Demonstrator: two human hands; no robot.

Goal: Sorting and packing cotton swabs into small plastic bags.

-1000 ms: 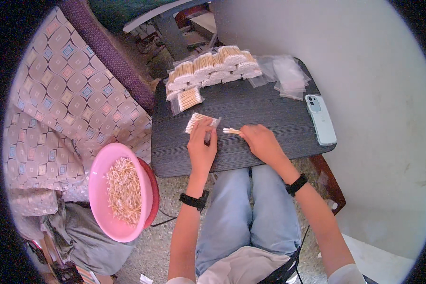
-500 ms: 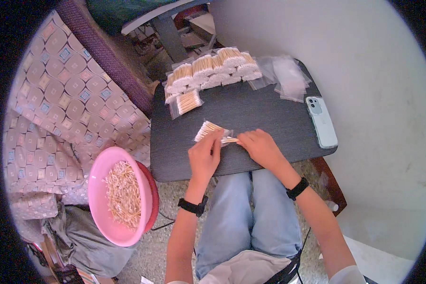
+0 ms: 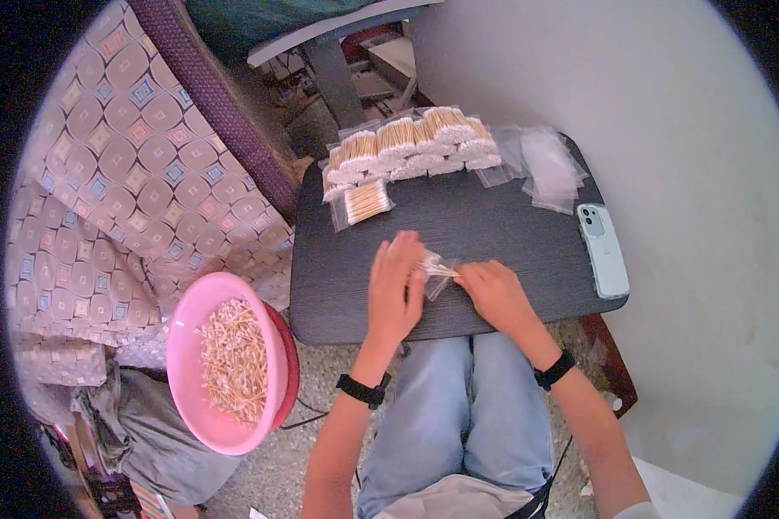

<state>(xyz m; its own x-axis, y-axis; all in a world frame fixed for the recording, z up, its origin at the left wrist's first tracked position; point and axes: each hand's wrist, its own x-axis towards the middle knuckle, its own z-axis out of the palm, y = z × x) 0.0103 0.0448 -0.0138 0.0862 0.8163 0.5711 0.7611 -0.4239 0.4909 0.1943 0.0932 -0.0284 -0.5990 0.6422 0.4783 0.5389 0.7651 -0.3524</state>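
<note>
Black tabletop [image 3: 493,229] before you | your right hand [image 3: 498,294] pinches swabs [image 3: 445,272], too small to count, at one clear bag [image 3: 436,287] | your left hand [image 3: 395,290] alongside, grip untellable | one phone [image 3: 605,253] rightward | one filled packet [image 3: 367,202] beyond

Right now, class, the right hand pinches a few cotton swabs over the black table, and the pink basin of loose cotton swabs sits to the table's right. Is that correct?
Not quite: the head view shows the pink basin of loose cotton swabs to the left of the black table. The right hand does pinch a few cotton swabs over it.
</note>
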